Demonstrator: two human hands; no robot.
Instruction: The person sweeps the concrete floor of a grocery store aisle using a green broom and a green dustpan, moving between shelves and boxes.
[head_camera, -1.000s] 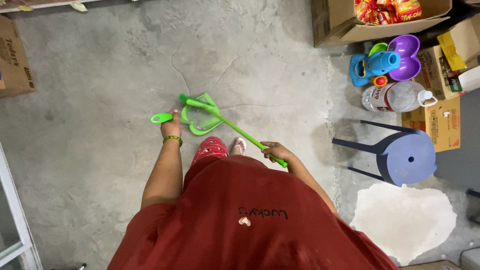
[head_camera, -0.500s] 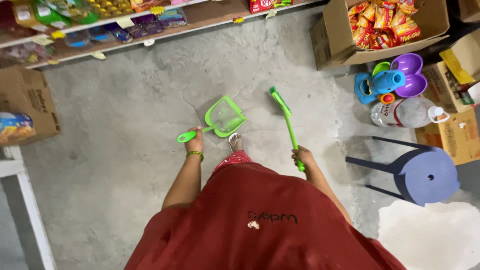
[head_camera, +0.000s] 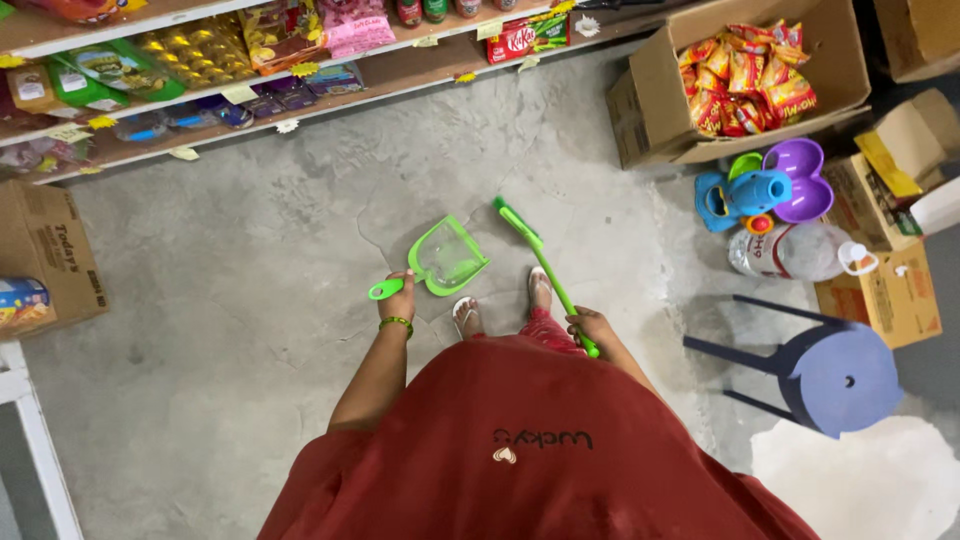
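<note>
Standing on concrete floor (head_camera: 250, 300) (cracked), shelves (head_camera: 200, 90).

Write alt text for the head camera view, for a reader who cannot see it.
Seen from above, a person in a red garment holds a green dustpan in the left hand and a green brush in the right hand, over a grey concrete floor. A stocked shelf, cardboard boxes and a blue stool stand around.
</note>
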